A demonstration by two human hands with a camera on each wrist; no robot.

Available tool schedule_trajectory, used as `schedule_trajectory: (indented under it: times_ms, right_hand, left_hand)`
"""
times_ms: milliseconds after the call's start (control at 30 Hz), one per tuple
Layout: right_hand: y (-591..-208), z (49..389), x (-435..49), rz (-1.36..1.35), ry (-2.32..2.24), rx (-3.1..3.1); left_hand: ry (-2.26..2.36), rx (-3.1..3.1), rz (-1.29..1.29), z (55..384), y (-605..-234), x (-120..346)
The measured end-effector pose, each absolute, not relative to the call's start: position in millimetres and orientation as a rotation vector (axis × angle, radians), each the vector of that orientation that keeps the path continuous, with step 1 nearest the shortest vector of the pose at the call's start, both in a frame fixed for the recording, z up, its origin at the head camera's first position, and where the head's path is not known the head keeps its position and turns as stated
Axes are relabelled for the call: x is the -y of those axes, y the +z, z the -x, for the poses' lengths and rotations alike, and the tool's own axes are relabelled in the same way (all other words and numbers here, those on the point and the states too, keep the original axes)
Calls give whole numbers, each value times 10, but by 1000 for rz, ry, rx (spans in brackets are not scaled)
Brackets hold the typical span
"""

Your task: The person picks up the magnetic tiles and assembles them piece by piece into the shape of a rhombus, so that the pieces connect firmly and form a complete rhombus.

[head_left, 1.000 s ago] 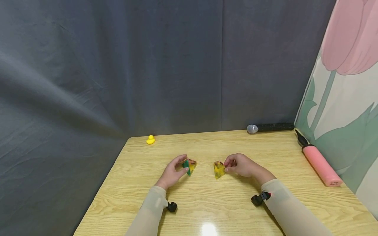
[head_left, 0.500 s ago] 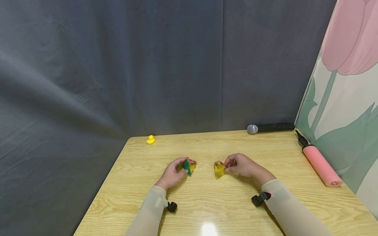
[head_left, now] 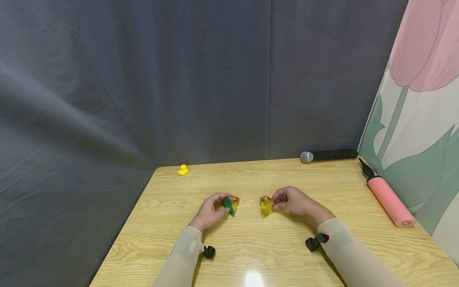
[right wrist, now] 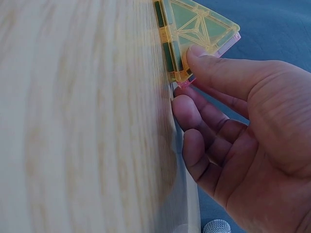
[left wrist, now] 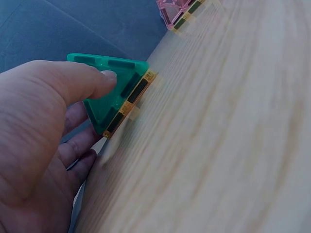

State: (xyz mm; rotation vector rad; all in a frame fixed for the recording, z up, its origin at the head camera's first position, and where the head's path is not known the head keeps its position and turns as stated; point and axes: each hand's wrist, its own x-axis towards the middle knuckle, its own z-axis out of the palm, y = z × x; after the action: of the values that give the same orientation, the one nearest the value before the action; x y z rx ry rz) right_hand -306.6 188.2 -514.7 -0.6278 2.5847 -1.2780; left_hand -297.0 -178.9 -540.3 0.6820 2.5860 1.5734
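My left hand (head_left: 208,212) pinches a small pyramid of translucent triangular magnetic tiles (head_left: 228,205) between thumb and fingers. In the left wrist view its green tile (left wrist: 127,73) faces the thumb, and an orange-yellow tile runs along the table side. Across a short gap, my right hand (head_left: 293,201) grips a second magnetic-tile pyramid (head_left: 265,207) by its right side. The right wrist view shows the thumb on that piece's yellow tile (right wrist: 206,29), with a pink edge behind. Both pyramids sit at the tabletop, apart from each other.
On the wooden table (head_left: 229,255), a yellow rubber duck (head_left: 183,170) stands at the back left. A microphone (head_left: 328,156) lies along the back right edge. Near the right wall is a pink hand pump (head_left: 391,202). A dark curtain (head_left: 215,79) hangs behind.
My left hand's fingers have come down slightly, and its pyramid has shifted a little right and toward me, showing more of the green face. The right hand and its pyramid stay put.
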Motion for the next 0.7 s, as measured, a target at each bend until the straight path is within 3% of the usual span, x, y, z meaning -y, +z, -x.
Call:
schedule_trajectory:
  times_ms: [700]
  right_hand:
    - [-5157, 3059, -1876, 641, -1273, -2563]
  left_hand:
    - [1505, -2653, -712, 2918, -5414, 1681]
